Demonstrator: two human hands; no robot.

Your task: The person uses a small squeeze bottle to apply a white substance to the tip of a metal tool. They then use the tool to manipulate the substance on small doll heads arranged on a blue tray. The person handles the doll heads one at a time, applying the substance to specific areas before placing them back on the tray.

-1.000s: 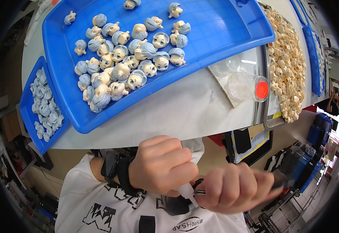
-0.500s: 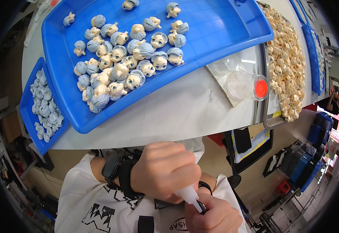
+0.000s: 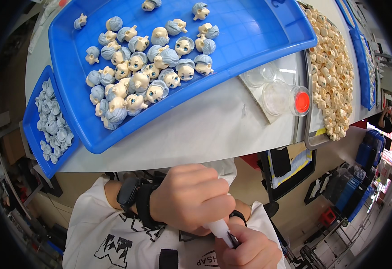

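My left hand (image 3: 191, 195), with a dark watch on its wrist, is closed around a small white translucent plastic bottle (image 3: 218, 228) in front of my body, below the table's near edge. The bottle's narrow end points down to the right. My right hand (image 3: 249, 249) is closed at that end, its fingers on a slim dark tip (image 3: 233, 240). My fingers cover most of the bottle, and whether the tip is a nozzle or a separate piece cannot be made out.
A large blue tray (image 3: 169, 99) holds several doll heads with pale blue hair. To its left, a smaller blue bin (image 3: 33, 134) contains pale blue hair pieces. At right lie clear round containers (image 3: 274, 98), a red-orange cup (image 3: 302, 102) and a metal tray (image 3: 313, 142) of beige parts.
My left hand and the bottle have shifted slightly right and down. My right hand has moved a touch to the right. The trays look unchanged.
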